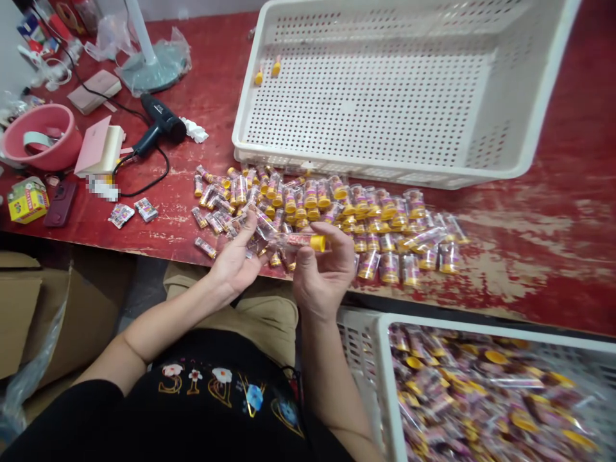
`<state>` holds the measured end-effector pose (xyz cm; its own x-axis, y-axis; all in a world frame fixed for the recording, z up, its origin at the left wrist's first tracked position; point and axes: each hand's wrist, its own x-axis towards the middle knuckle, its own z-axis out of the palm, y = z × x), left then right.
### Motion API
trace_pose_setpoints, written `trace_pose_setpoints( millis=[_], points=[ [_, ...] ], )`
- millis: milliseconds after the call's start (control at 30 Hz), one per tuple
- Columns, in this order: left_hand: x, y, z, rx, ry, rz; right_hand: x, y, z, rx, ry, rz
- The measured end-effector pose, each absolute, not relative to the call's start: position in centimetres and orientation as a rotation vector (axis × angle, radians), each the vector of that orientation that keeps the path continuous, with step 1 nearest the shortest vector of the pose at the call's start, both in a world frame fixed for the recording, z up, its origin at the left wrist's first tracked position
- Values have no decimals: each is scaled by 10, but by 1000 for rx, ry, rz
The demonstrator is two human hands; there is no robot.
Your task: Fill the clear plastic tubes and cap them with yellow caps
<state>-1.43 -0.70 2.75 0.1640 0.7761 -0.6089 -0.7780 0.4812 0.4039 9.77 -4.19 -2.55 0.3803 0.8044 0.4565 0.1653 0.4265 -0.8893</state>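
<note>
My right hand [325,273] pinches a small yellow-capped tube [301,240] with reddish contents, thumb and forefinger at its cap end. The tube lies nearly level, its capped end toward the right. My left hand [238,260] is closed on a transparent plastic sleeve [264,224], thumb on top; its far fingers are partly hidden. The sleeve's near end meets the tube's left end, and I cannot tell whether one is inside the other. Just beyond both hands lies a crowd of similar yellow-ended tubes [387,205] on the red table [529,250].
A large white perforated crate [366,106] with two yellow-capped pieces stands behind the tubes. Another white crate [385,385], full of tubes, sits lower right. At left are a heat gun or hair dryer [161,125], pink bowl [45,138], phone [61,203] and cardboard box [86,314].
</note>
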Motion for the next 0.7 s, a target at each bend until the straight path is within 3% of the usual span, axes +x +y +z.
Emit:
trace_pose_setpoints(
  millis=[233,700],
  points=[
    [-12,-15,32,7,899,1078,100,-56,-22,-1000,-1115,334],
    [-16,-20,30,317,939,1127,119,-83,-13,-1065,-1496,389]
  ],
)
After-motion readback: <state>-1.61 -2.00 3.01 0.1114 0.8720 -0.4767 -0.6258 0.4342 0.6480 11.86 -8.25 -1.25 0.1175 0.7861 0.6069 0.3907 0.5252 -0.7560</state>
